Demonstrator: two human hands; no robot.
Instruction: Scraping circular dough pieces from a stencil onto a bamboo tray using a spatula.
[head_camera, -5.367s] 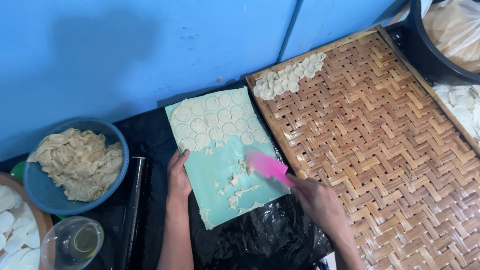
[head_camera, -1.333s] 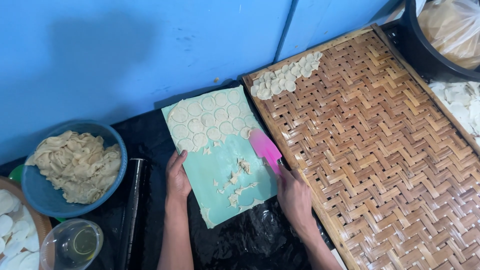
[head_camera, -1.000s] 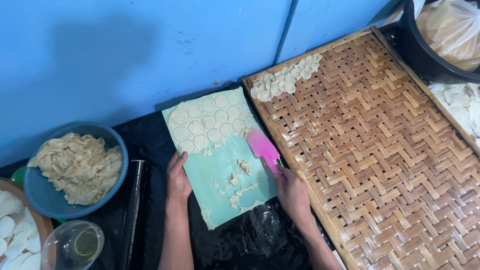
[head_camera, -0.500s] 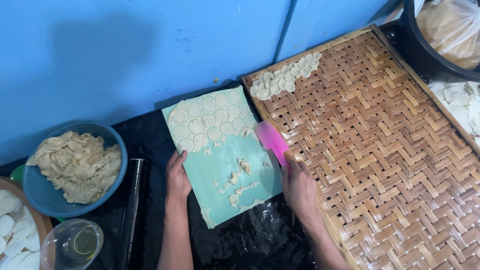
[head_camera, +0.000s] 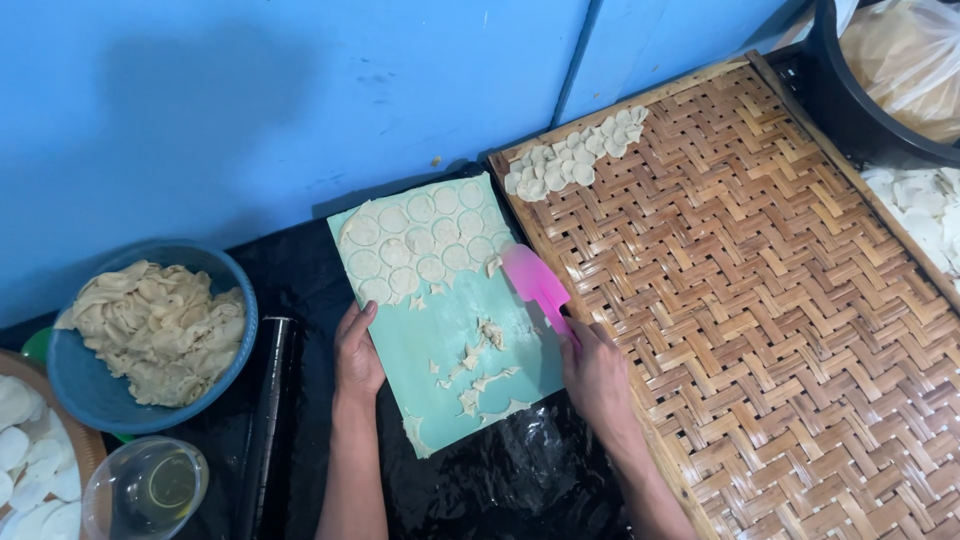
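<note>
Head view: left hand (head_camera: 357, 350) flat on green mat (head_camera: 450, 340), right hand (head_camera: 595, 375) clamped on pink scraper (head_camera: 535, 283).

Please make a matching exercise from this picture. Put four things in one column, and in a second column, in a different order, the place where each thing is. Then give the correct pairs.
Things:
1. pink scraper
2. blue bowl of dough scraps
3. pile of cut dough rounds
4. black rolling pin

Places:
A. on the far corner of the woven bamboo tray
B. in the right hand, at the right edge of the green board
C. on the black sheet, just left of the left hand
D. far left, below the blue wall

Pairs: 1-B, 2-D, 3-A, 4-C
</note>
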